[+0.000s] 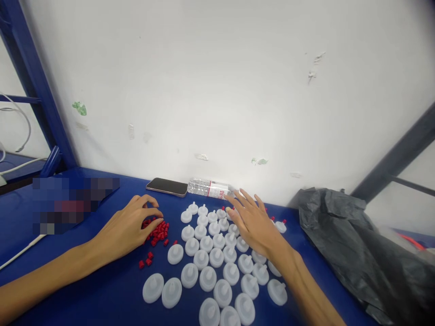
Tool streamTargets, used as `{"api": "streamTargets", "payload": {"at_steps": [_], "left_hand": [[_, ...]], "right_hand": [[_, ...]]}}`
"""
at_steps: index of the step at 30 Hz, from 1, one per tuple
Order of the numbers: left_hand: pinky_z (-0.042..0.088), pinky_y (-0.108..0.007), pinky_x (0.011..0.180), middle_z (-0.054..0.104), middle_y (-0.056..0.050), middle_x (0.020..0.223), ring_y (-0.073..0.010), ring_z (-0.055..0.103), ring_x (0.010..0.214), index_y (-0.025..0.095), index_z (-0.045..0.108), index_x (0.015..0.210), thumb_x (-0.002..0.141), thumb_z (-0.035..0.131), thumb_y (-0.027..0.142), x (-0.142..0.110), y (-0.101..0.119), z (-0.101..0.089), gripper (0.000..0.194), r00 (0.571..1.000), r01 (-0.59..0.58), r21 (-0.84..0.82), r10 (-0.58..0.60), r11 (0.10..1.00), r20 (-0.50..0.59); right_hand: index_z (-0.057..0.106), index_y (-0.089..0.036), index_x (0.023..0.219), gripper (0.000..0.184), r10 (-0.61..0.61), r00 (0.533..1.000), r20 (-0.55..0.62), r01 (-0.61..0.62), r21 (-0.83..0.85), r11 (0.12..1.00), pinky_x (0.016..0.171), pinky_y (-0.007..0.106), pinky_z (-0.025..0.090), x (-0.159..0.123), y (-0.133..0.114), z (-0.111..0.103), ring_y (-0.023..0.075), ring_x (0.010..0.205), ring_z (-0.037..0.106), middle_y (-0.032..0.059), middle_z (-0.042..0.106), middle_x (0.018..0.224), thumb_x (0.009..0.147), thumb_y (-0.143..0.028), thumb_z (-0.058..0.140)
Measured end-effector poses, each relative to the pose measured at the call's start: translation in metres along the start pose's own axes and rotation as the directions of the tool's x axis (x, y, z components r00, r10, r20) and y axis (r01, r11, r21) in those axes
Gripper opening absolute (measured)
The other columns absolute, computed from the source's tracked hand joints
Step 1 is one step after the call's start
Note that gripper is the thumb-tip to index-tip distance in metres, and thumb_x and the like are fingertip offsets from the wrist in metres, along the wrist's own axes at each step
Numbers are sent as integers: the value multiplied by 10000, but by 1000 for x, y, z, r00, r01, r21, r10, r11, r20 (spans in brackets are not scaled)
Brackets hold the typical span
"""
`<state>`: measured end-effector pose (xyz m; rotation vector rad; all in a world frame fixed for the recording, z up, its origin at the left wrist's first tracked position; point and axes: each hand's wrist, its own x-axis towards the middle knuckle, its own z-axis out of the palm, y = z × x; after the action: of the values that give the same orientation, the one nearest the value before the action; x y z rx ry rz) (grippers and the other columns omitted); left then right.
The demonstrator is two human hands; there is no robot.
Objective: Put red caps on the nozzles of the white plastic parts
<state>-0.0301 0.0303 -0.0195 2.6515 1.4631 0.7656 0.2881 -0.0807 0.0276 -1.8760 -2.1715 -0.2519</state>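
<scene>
My left hand (137, 222) hovers at the pile of small red caps (160, 233). Its fingers are curved and apart from the thumb, with red caps showing just beyond the gap; nothing is visibly held. Over the far right part of many white round lids with spouts (216, 257), my right hand (251, 219) is spread open, palm down. It hides some lids beneath it. Several lids at the back right carry red caps on their spouts, such as the capped lid (281, 226). The lids nearer me have bare spouts.
A phone (167, 186) and a lying clear plastic bottle (209, 188) are by the wall at the back of the blue table (112, 290). A dark plastic bag (340, 244) covers the right side. At left a white cable (20, 251) runs to a blurred-out item.
</scene>
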Motion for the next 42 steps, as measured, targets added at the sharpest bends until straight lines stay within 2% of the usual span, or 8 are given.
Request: {"api": "streamTargets", "payload": {"at_steps": [7,14,17,19,24,30,35,42], "left_hand": [[488,-350,729,653,57,995,-215,560,892,417,730,732,718,544,521,2,-2,1,214,999,-11,-30,12,999,34],[494,-329,727,682,57,948,-202,587,851,382,697,755,755,485,537,2,3,-2,263,999,-43,-64,42,997,-20],[498,-325,719,717,56,863,-200,610,806,362,680,798,778,446,558,3,7,-6,306,995,-46,-104,36,994,-96],[502,-310,649,728,60,782,-176,605,667,351,687,810,777,445,581,2,11,-9,335,992,-26,-138,9,990,-123],[477,-251,489,744,80,729,-95,500,424,349,730,806,774,505,598,-3,24,-16,337,981,-57,-248,9,967,-192],[491,-192,437,716,90,658,-77,551,423,360,766,872,800,583,551,-14,40,-19,274,977,-164,-396,95,903,-189],[529,-177,479,709,91,649,-83,626,502,375,769,918,841,595,508,-19,47,-19,232,956,-277,-466,195,840,-218],[557,-189,492,750,74,715,-110,663,589,402,749,991,874,600,432,-25,52,-20,192,952,-307,-525,246,794,-185]], "right_hand": [[462,-305,1388,487,-128,991,28,125,73,989,1173,574,98,-2,-32,1,248,1452,197,35,475,1459,1007,-483,217],[487,-233,1374,498,-144,986,80,133,129,983,1166,592,126,-4,-35,9,276,1413,298,55,564,1377,1016,-448,215],[497,-219,1358,469,-160,987,9,158,121,980,1167,577,148,-3,-34,7,259,1376,368,66,575,1363,1016,-436,261],[508,-219,1337,427,-181,981,-74,188,101,977,1162,558,180,-3,-36,4,243,1330,431,67,594,1337,1006,-425,336],[570,-207,1192,249,-286,924,-253,307,47,951,1097,463,330,0,-47,-2,187,1102,586,52,668,1149,958,-256,499],[555,-214,1138,277,-393,889,-236,413,39,910,938,398,436,-2,-70,-4,197,1007,589,63,642,1147,904,-87,481],[502,-196,1196,331,-451,869,-204,469,46,882,910,392,425,-4,-82,-2,196,947,588,49,664,1101,887,-78,490],[502,-190,1194,348,-474,851,-224,494,38,869,888,430,465,-5,-85,-1,220,898,598,36,684,997,864,-83,526]]}}
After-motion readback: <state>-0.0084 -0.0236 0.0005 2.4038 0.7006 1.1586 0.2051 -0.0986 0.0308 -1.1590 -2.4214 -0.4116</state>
